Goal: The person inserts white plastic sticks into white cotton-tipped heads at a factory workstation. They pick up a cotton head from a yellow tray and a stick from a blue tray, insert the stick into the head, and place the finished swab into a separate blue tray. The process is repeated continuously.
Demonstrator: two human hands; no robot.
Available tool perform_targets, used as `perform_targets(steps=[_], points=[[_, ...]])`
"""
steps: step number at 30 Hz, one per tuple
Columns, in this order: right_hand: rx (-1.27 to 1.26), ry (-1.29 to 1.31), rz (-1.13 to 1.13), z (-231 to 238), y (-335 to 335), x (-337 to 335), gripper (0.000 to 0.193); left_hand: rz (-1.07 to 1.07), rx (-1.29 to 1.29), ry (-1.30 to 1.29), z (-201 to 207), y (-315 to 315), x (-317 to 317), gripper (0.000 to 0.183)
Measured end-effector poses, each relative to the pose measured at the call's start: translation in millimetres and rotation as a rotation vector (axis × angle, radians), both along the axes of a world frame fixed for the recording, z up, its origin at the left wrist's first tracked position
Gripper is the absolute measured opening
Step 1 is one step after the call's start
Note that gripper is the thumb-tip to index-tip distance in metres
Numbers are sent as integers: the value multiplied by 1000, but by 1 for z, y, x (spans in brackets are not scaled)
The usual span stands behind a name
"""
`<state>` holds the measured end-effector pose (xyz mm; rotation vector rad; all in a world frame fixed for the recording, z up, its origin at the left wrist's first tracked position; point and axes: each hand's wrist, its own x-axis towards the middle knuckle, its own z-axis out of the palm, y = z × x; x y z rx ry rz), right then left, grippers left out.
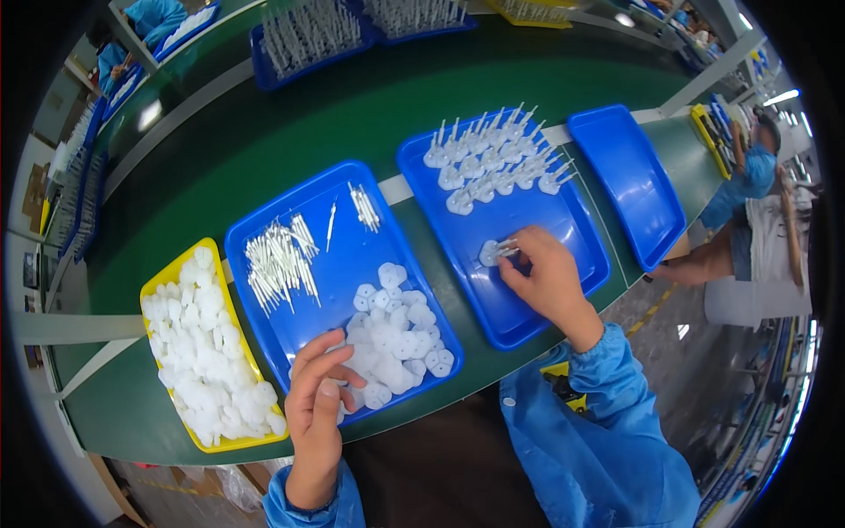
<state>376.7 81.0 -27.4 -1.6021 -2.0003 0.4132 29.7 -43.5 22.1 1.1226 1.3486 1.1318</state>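
My right hand (550, 277) is closed in a pinch over the right blue tray (475, 290). Its fingertips grip the rod of a flower-shaped plastic disc piece (488, 254), low over or on the tray floor. Behind it in that tray stand rows of discs with upright white rods (502, 158). My left hand (319, 396), fingers apart, hovers at the near edge of the left blue tray (299, 330); nothing shows in it. Beside its fingers lies a heap of translucent five-lobed discs (392, 339). Loose white rods (282, 264) lie farther back in that tray.
A yellow tray (150, 343) heaped with white discs stands at the left. Another blue tray (629, 185) sits at the right. Across the green table (220, 145), blue trays of upright rods (312, 40) stand at the back. Other people work beyond, one person (748, 176) at the right.
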Motion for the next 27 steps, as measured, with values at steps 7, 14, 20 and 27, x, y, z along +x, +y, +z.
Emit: perform_targets(steps=[7,14,20,27], points=[[-2,-138,-284,2,37,38,16,39,65,56,-1,-8,-8,44],[46,-171,-237,9,26,35,18,52,66,87,-5,-9,-24,36],[40,-273,-137,27,21,7,17,-71,294,724,-8,-1,-37,45],[433,-457,501,41,49,-131,12,-265,359,1014,-33,7,-32,62]])
